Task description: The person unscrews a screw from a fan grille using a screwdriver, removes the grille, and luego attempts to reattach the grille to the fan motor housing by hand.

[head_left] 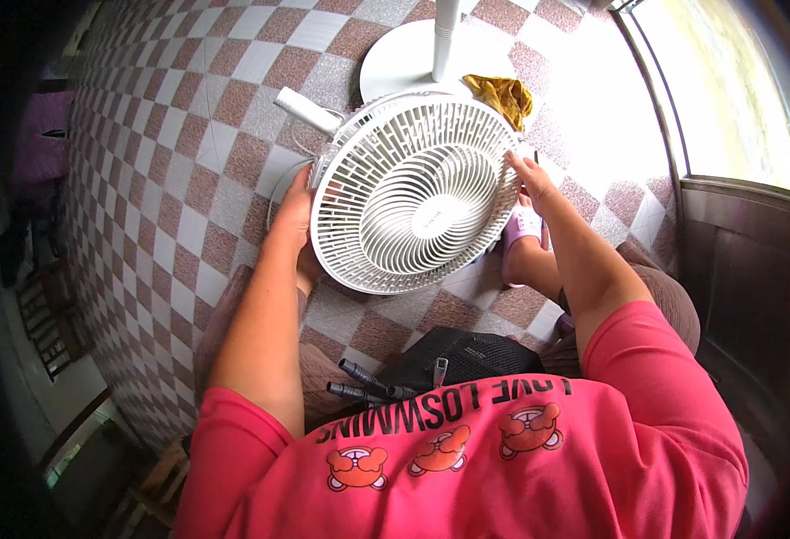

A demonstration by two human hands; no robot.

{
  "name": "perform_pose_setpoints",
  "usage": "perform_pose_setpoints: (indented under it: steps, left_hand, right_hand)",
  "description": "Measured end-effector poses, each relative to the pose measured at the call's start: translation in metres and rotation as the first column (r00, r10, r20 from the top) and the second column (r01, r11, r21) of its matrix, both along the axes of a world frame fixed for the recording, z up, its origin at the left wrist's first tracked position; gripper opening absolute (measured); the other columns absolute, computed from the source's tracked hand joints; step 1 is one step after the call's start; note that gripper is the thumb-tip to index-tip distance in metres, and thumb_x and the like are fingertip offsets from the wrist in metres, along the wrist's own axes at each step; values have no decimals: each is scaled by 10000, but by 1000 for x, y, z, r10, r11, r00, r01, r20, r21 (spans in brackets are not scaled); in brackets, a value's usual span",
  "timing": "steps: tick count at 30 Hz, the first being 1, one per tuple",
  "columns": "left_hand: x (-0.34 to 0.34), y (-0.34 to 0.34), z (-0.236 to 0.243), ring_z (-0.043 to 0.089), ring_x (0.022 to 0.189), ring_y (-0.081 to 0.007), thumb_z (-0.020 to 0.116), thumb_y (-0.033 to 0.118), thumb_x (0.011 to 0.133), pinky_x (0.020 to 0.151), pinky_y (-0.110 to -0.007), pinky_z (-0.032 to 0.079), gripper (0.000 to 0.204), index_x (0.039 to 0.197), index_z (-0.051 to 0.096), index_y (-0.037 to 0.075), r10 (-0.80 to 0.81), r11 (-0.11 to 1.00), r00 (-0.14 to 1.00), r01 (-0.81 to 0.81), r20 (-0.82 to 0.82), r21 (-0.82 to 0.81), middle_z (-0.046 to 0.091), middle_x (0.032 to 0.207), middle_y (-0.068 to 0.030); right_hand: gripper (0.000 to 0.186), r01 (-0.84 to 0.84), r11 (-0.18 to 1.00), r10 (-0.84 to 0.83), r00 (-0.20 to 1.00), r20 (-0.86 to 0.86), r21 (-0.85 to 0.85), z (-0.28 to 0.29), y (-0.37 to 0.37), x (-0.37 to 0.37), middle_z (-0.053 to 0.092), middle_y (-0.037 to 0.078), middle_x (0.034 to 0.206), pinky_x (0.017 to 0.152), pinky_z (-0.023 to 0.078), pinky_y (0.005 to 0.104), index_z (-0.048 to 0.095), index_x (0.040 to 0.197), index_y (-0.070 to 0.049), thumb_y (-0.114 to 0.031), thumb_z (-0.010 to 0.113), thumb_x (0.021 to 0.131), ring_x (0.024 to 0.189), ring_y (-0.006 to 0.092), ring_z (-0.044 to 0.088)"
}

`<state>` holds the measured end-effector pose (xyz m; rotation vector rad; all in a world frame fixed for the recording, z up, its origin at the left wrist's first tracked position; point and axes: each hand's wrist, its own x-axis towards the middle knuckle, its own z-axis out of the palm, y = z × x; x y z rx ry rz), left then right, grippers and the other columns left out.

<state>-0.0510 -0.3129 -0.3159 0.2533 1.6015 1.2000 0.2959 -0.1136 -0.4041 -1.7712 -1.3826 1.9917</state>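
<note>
My left hand [296, 202] grips the left rim of a white fan head with a round slatted grille [386, 171], its fingers mostly behind the rim. My right hand [528, 175] holds the opposite rim, fingertips on the edge. The fan's face points up toward me, tilted, between my legs. A white arm-like part [303, 110] with a cable sticks out behind it at the upper left. Just beyond stands a white round base [395, 63] with an upright pole [444, 40], and a mustard cloth [503, 97] lies beside it.
A black mesh bag [453, 350] with dark nozzles [359, 377] lies before my body. My foot in a lilac shoe [519, 234] is on the checkered tile floor [197, 126]. Dark wooden furniture [53, 314] is at left; a metal-framed glass door [745, 269] lines the right.
</note>
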Motion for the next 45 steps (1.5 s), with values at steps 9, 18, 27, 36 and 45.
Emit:
perform_pose_setpoints:
  steps: [9, 18, 27, 36, 45]
  left_hand:
    - [3, 0, 2, 605, 953, -214, 514, 118, 919, 793, -321, 523, 430, 1325, 410, 21, 13, 999, 998, -15, -54, -42, 596, 1121, -141]
    - [-7, -22, -14, 598, 965, -208, 588, 130, 886, 798, -312, 518, 465, 1312, 432, 27, 122, 992, 988, -123, 91, 6, 593, 1122, -121]
    - [2, -13, -5, 609, 953, -216, 601, 119, 888, 787, -337, 539, 485, 1322, 410, 15, 83, 995, 992, -88, 96, 49, 580, 1138, -138]
    - [43, -48, 21, 588, 986, -178, 495, 315, 970, 844, -319, 501, 418, 1265, 428, 26, 267, 964, 945, -258, -192, 68, 587, 1129, -89]
    - [81, -87, 6, 534, 735, -100, 652, 247, 876, 574, -239, 436, 314, 981, 448, 33, 364, 877, 910, -407, -198, -255, 559, 882, -40]
  right_hand:
    - [689, 243, 961, -253, 966, -61, -130, -26, -41, 19, 600, 61, 1114, 859, 410, 381, 500, 1238, -102, -601, 635, 782, 994, 188, 542]
    - [610, 276, 951, -289, 954, -80, -143, -19, -50, 14, 630, 55, 1002, 747, 425, 304, 572, 1161, -96, -556, 676, 774, 883, 156, 557]
    - [660, 389, 882, -426, 899, -100, -266, -38, -46, 21, 562, 67, 1184, 885, 394, 407, 521, 1234, -117, -584, 647, 784, 1081, 227, 492]
    - [519, 451, 810, -518, 850, -96, -375, -45, -36, 24, 603, 60, 1081, 889, 394, 422, 572, 1132, -123, -562, 567, 853, 1038, 228, 519]
    - [431, 416, 842, -484, 863, -141, -343, -45, -38, 18, 587, 63, 1104, 879, 391, 419, 573, 1125, -146, -437, 667, 822, 1041, 248, 502]
